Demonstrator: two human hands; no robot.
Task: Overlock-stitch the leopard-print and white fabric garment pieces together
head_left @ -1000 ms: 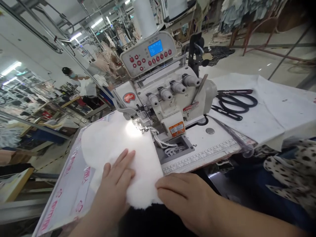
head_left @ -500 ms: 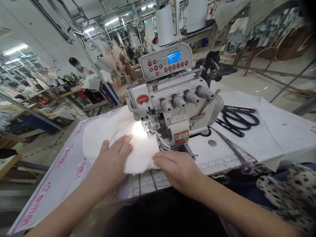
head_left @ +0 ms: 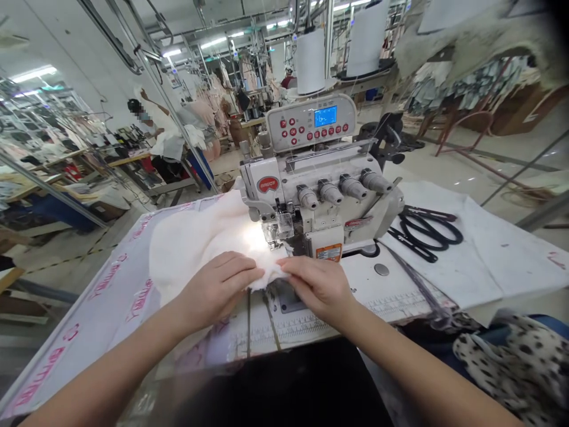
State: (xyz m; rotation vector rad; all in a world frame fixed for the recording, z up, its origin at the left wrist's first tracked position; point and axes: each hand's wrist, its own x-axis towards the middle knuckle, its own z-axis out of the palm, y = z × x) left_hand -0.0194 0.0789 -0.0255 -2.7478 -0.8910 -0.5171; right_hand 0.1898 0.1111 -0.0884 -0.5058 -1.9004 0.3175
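Observation:
A piece of fluffy white fabric [head_left: 191, 237] lies at the left of the overlock sewing machine [head_left: 320, 184], its near edge under the lit presser foot [head_left: 274, 242]. My left hand [head_left: 222, 284] pinches the front edge of the fabric, with fingers bent and thumb underneath. Close beside it, my right hand [head_left: 322, 287] grips the right corner of the same fabric between thumb and fingers, just in front of the foot. The fabric bunches a little between the two hands.
Black-handled scissors [head_left: 429, 231] lie on white cloth right of the machine. Thread cones [head_left: 311, 62] stand behind the control panel [head_left: 311, 121]. A ruler strip [head_left: 297, 329] runs along the table's front edge. Another person [head_left: 153, 127] works at the back left.
My left hand has gone from lying flat on the fabric to pinching its front edge, nearer my right hand. The fabric's near edge has moved forward toward the foot.

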